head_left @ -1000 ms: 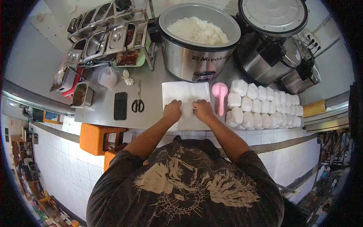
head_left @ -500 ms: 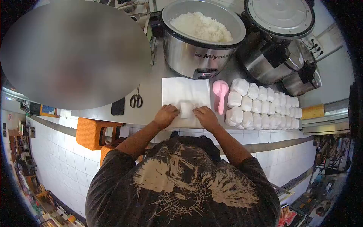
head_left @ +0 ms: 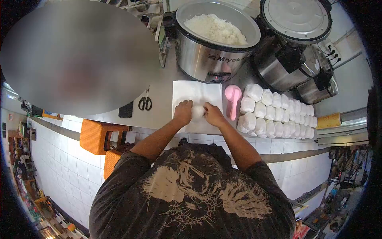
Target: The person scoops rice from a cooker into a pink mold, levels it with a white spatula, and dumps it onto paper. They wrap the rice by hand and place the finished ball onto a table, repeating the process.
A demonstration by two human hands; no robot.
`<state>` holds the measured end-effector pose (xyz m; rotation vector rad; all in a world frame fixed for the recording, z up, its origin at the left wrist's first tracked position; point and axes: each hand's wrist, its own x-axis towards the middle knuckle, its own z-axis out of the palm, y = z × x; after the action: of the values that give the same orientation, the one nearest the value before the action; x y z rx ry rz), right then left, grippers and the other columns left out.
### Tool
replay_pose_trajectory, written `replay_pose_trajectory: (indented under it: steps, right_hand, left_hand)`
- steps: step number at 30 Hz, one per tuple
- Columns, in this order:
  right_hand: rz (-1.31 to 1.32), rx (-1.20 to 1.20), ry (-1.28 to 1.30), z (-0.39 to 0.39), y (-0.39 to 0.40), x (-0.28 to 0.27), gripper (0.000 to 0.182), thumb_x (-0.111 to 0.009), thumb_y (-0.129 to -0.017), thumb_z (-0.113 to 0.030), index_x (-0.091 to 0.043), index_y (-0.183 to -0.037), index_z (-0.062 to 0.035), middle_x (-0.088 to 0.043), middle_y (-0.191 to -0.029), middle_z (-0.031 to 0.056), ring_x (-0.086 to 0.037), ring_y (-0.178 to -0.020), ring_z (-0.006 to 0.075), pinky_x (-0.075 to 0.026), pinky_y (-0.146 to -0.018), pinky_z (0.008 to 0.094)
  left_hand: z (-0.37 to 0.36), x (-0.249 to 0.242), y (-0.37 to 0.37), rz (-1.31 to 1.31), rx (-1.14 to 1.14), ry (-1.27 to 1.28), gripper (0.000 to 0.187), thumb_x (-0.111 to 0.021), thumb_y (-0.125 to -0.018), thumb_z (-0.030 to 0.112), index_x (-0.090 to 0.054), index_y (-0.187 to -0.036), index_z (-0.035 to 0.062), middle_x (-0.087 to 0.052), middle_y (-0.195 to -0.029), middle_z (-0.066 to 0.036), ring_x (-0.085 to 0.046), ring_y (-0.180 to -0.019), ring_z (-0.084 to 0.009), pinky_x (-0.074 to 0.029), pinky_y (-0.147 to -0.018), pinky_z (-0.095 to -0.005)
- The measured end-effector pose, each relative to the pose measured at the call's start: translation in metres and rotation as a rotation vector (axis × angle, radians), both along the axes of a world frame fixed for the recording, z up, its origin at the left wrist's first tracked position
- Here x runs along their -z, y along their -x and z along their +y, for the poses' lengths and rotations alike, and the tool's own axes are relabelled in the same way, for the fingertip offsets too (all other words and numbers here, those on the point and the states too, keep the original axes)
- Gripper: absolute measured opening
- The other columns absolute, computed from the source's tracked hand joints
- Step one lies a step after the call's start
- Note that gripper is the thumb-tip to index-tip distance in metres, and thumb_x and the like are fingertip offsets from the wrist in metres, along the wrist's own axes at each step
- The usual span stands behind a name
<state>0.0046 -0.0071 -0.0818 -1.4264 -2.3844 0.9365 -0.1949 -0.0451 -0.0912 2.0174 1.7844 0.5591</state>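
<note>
The left hand [head_left: 183,114] and right hand [head_left: 214,114] have fingers [head_left: 186,104] clamped around 1 white bundle [head_left: 197,113] on white sheets [head_left: 197,90].

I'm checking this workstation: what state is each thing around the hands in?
White bundle: between left hand and right hand
White paper: far part flat
Rice cooker: open, holding rice
Pink scoop: lying unheld
Scissors: blades look shut
Phone: dark, partly blurred out
White packets: wrapped, in rows

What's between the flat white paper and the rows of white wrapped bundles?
A pink, long-handled scoop lies between the paper and the bundles, as the head view shows.
</note>
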Motion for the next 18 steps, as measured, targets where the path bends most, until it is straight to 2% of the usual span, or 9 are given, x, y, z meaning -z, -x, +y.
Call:
replay_pose_trajectory:
  steps: [2,5,7,8,10,11,13,16,18]
  right_hand:
    - [0.341,0.073,0.240,-0.021,-0.011,-0.026,0.022,-0.069,-0.083,-0.001,-0.057,-0.100,-0.0013,-0.061,-0.095,0.0079,-0.062,-0.093,0.0201,-0.050,-0.081,0.0354]
    - [0.707,0.042,0.486,-0.040,-0.022,-0.043,0.019,-0.067,-0.085,0.001,-0.058,-0.102,-0.0022,-0.058,-0.098,0.0022,-0.058,-0.096,0.0145,-0.050,-0.082,0.0331]
    - [0.661,0.091,0.371,-0.054,-0.027,-0.038,0.026,-0.070,-0.084,0.001,-0.060,-0.107,-0.0036,-0.058,-0.105,0.0032,-0.057,-0.100,0.0166,-0.050,-0.086,0.0313]
    - [0.693,0.108,0.095,-0.065,-0.027,-0.018,0.035,-0.077,-0.079,-0.002,-0.061,-0.111,-0.0041,-0.057,-0.108,0.0054,-0.056,-0.104,0.0185,-0.050,-0.089,0.0329]
    - [0.656,0.194,-0.056,-0.078,-0.030,-0.025,0.042,-0.083,-0.070,-0.005,-0.062,-0.106,-0.0030,-0.058,-0.106,0.0085,-0.058,-0.101,0.0221,-0.052,-0.086,0.0358]
    - [0.701,0.241,-0.070,-0.084,-0.030,-0.031,0.041,-0.083,-0.067,-0.006,-0.063,-0.102,-0.0026,-0.059,-0.104,0.0093,-0.059,-0.095,0.0232,-0.052,-0.083,0.0357]
    - [0.572,0.236,-0.030,-0.091,-0.038,-0.036,0.028,-0.076,-0.073,-0.004,-0.063,-0.098,-0.0013,-0.063,-0.089,0.0112,-0.062,-0.081,0.0238,-0.052,-0.077,0.0383]
    - [0.544,0.456,-0.015,-0.114,-0.049,-0.035,0.025,-0.070,-0.086,-0.016,-0.064,-0.105,-0.0019,-0.067,-0.099,0.0134,-0.064,-0.093,0.0246,-0.050,-0.085,0.0387]
    - [0.951,0.663,0.195,-0.128,-0.047,-0.030,0.033,-0.067,-0.091,-0.022,-0.060,-0.116,-0.0009,-0.065,-0.108,0.0144,-0.062,-0.103,0.0246,-0.048,-0.092,0.0377]
  left_hand:
    - [-0.005,0.004,0.011,-0.276,0.058,0.139,0.017,-0.062,-0.087,0.007,-0.056,-0.103,0.0026,-0.065,-0.106,-0.019,-0.064,-0.100,-0.0375,-0.053,-0.079,-0.0448]
    - [-0.023,-0.028,0.022,-0.591,0.136,0.407,0.025,-0.064,-0.086,0.001,-0.057,-0.109,0.0026,-0.064,-0.109,-0.015,-0.061,-0.105,-0.0258,-0.049,-0.087,-0.0387]
    - [-0.028,-0.053,0.013,-0.786,0.195,0.452,0.029,-0.066,-0.086,0.000,-0.058,-0.113,0.0025,-0.065,-0.110,-0.012,-0.060,-0.106,-0.0219,-0.048,-0.093,-0.0364]
    - [-0.038,-0.085,0.005,-0.902,0.234,0.474,0.030,-0.067,-0.086,0.000,-0.058,-0.115,0.0023,-0.065,-0.112,-0.010,-0.060,-0.106,-0.0208,-0.047,-0.096,-0.0355]
    - [-0.046,-0.089,-0.005,-0.852,0.218,0.501,0.032,-0.071,-0.085,0.003,-0.058,-0.114,0.0012,-0.064,-0.114,-0.010,-0.060,-0.107,-0.0201,-0.049,-0.095,-0.0349]
    - [-0.053,-0.096,-0.008,-0.774,0.291,0.427,0.039,-0.065,-0.087,0.001,-0.056,-0.125,0.0004,-0.061,-0.124,-0.010,-0.057,-0.115,-0.0204,-0.046,-0.100,-0.0340]
    - [-0.051,-0.106,-0.035,-0.835,0.252,0.446,0.029,-0.063,-0.087,0.000,-0.054,-0.115,0.0000,-0.059,-0.109,-0.009,-0.056,-0.103,-0.0184,-0.046,-0.093,-0.0325]
    - [-0.033,-0.044,-0.043,-0.711,0.345,0.244,0.024,-0.063,-0.086,-0.001,-0.051,-0.106,0.0002,-0.052,-0.098,-0.006,-0.051,-0.094,-0.0161,-0.045,-0.090,-0.0311]
    - [-0.035,-0.058,-0.070,-0.754,0.307,0.348,0.023,-0.062,-0.086,-0.003,-0.047,-0.104,0.0005,-0.048,-0.097,-0.005,-0.048,-0.092,-0.0165,-0.044,-0.090,-0.0317]
